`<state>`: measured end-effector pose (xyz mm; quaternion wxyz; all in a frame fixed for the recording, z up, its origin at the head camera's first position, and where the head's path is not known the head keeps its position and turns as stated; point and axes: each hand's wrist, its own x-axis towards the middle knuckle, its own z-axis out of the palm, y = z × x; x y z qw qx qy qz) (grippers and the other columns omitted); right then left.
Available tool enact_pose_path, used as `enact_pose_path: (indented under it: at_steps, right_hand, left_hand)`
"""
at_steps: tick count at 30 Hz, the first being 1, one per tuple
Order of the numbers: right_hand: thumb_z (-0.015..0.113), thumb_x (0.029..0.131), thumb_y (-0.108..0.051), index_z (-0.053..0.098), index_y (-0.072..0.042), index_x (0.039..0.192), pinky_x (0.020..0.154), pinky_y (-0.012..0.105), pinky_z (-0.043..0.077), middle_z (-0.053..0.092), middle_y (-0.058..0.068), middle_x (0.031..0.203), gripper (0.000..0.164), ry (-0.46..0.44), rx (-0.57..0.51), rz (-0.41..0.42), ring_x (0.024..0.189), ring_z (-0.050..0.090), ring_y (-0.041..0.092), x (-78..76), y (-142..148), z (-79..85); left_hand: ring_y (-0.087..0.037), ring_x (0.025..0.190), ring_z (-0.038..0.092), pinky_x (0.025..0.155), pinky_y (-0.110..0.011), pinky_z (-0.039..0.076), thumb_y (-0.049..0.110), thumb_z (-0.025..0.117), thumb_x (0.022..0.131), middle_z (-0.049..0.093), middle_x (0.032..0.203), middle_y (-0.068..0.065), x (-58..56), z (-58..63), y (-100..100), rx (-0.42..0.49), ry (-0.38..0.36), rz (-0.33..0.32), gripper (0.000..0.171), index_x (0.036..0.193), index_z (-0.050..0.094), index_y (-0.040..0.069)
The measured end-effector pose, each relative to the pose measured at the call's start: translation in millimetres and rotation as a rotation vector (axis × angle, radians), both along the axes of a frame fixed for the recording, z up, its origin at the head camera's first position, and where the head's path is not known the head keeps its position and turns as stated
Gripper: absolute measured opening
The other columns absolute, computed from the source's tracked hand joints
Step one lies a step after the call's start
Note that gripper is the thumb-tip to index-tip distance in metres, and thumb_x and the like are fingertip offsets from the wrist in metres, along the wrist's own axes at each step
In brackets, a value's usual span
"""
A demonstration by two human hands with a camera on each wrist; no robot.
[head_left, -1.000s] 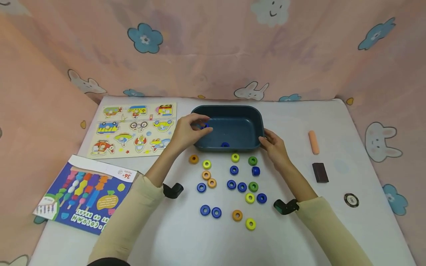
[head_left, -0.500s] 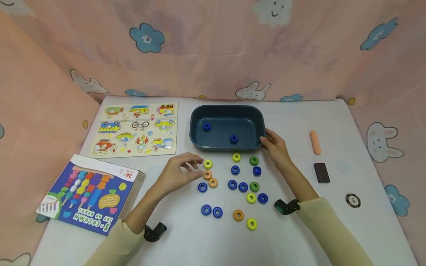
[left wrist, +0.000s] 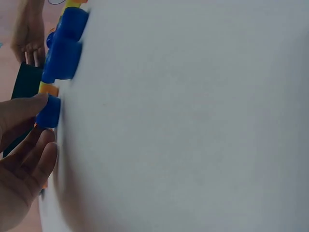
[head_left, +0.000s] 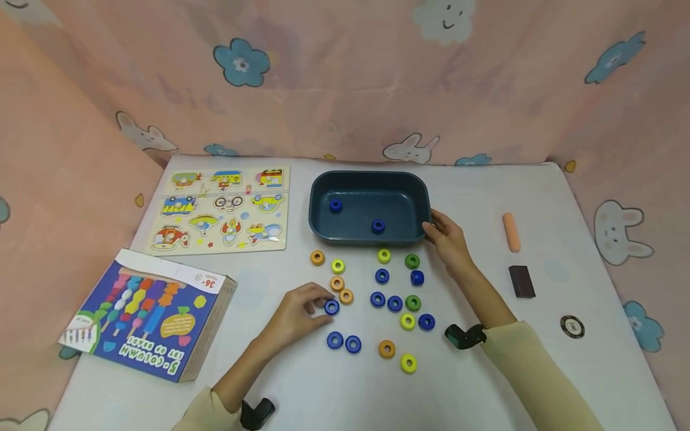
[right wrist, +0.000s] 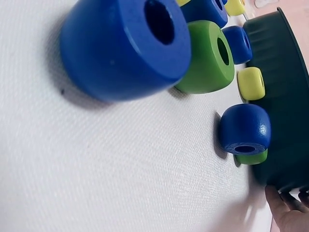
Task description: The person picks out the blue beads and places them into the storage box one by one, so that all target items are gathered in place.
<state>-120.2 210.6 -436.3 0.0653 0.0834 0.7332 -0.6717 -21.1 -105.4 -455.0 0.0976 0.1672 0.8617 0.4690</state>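
At the hands (head_left: 299,314) (head_left: 448,244), blue bead (head_left: 331,307) and tray (head_left: 372,242); box (head_left: 145,317) reads “36+”.

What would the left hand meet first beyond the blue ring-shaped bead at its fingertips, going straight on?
Probably the orange ring-shaped bead just past the blue bead, judging by where the left hand points; exact depth is unclear.

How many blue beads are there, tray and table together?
10 blue beads: two in the tray, one between thumb and fingers of the left hand, two side by side just below it in the head view, and five farther right, one on its side. Others may be hidden.
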Motion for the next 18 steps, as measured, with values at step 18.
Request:
enact_pose_path:
  at_steps: [18]
  right_hand:
    - [0.047,0.097,-0.011,0.03,0.002,0.142,0.095,0.028,0.042,0.036,0.018,0.142,0.05,-0.006,-0.003,-0.01,0.124,0.042,0.028,0.5,0.3,-1.3]
  left_hand:
    - [-0.01,0.084,0.061,0.073,-0.028,0.054,0.005,0.081,0.069,0.062,0.095,0.007,-25.0,31.9,-1.7,0.103,-0.009,0.031,0.034,0.099,0.069,0.014]
